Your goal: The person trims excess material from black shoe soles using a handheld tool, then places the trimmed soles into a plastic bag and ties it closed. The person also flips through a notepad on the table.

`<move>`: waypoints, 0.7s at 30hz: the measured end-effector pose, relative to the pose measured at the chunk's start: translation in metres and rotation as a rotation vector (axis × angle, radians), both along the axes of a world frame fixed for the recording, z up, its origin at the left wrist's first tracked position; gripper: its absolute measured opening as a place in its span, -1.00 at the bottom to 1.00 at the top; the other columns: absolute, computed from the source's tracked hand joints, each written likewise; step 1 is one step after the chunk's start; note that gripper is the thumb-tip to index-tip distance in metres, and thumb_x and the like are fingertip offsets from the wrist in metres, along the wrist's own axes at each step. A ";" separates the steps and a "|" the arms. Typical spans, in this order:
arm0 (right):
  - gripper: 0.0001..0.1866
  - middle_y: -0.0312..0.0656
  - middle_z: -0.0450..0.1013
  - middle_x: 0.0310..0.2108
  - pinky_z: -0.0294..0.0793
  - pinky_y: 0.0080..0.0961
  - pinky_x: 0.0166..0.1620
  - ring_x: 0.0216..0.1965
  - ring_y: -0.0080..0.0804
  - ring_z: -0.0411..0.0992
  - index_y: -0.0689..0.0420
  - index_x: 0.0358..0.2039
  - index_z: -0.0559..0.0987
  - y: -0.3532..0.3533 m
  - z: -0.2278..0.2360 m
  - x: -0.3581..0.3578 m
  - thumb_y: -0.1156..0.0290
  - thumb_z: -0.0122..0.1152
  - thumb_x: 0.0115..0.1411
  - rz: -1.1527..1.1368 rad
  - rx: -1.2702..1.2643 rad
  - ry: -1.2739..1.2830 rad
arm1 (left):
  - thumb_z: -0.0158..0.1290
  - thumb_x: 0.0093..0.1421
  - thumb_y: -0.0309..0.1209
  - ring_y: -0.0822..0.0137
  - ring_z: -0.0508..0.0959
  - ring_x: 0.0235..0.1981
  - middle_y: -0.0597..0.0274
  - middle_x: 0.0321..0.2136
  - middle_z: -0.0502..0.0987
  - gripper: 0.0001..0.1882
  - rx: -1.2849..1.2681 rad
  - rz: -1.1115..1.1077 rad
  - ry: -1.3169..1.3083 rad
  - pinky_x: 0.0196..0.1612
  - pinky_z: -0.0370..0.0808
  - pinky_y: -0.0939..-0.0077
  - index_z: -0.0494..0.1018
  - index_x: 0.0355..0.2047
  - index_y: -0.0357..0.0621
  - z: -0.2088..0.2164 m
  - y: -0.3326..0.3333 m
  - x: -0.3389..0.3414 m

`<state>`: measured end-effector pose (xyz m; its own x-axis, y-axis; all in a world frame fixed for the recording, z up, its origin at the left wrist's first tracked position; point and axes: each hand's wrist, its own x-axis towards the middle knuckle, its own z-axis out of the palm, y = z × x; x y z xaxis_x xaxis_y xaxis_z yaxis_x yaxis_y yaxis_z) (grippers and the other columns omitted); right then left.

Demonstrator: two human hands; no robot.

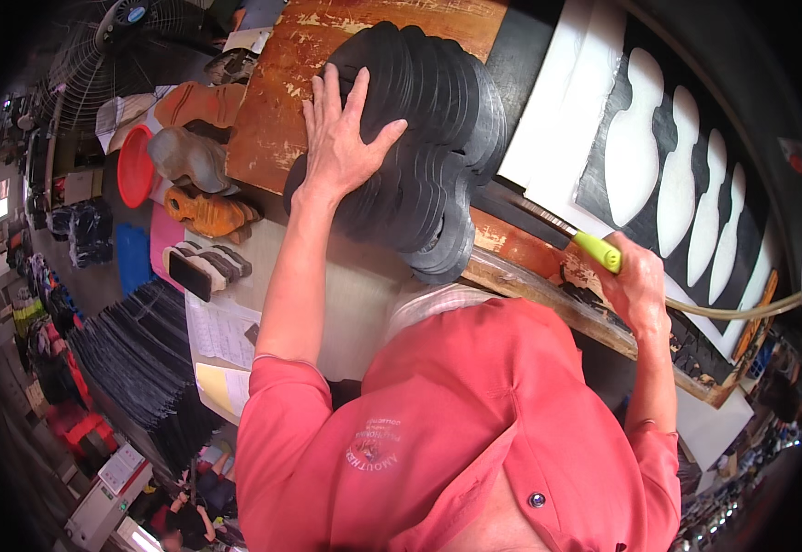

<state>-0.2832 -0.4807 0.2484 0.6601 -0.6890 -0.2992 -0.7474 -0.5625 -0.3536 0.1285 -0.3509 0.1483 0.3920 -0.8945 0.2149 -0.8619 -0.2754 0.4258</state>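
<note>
My left hand lies with fingers spread on overlapping rows of black, sole-shaped pieces. These pieces rest on a worn brown board. In my right hand is a brush with a yellow-green handle; its long, narrow head points left, toward the black pieces. Beyond the brush, white sole-shaped patches show in a row on a black sheet. Long white strips lie between that sheet and the black pieces.
A pale tube curves in from the right, behind my right hand. To the left stand orange and grey shoe-form shapes, a red round dish, papers, a stack of dark sheets and a fan. A wooden edge runs along my front.
</note>
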 end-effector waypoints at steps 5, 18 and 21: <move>-0.75 0.15 0.57 -0.38 0.49 0.00 -0.27 -0.30 0.22 0.55 0.20 -0.28 0.54 0.001 0.005 0.002 0.42 0.46 0.14 -0.003 0.011 0.032 | 0.12 0.37 0.07 -0.45 -0.06 0.51 -0.37 0.51 -0.04 -0.18 0.028 0.017 0.029 0.50 -0.09 -0.28 0.19 0.48 -0.11 -0.001 0.004 0.010; -0.73 0.12 0.58 -0.39 0.49 -0.03 -0.28 -0.33 0.21 0.55 0.19 -0.26 0.55 0.001 0.005 0.014 0.29 0.44 0.22 -0.002 -0.022 0.040 | -0.04 0.48 0.01 -0.40 0.01 0.50 -0.34 0.47 0.09 -0.31 -0.102 0.009 0.066 0.51 -0.07 -0.19 0.26 0.44 -0.15 -0.016 0.014 0.029; -0.73 0.08 0.59 -0.38 0.53 -0.04 -0.24 -0.30 0.18 0.57 0.17 -0.24 0.55 0.010 0.007 0.026 0.39 0.47 0.14 -0.025 0.074 -0.030 | -0.15 0.51 0.03 -0.31 -0.02 0.53 -0.30 0.49 0.08 -0.32 -0.125 0.018 0.232 0.54 -0.14 -0.12 0.26 0.44 -0.16 -0.013 0.017 0.035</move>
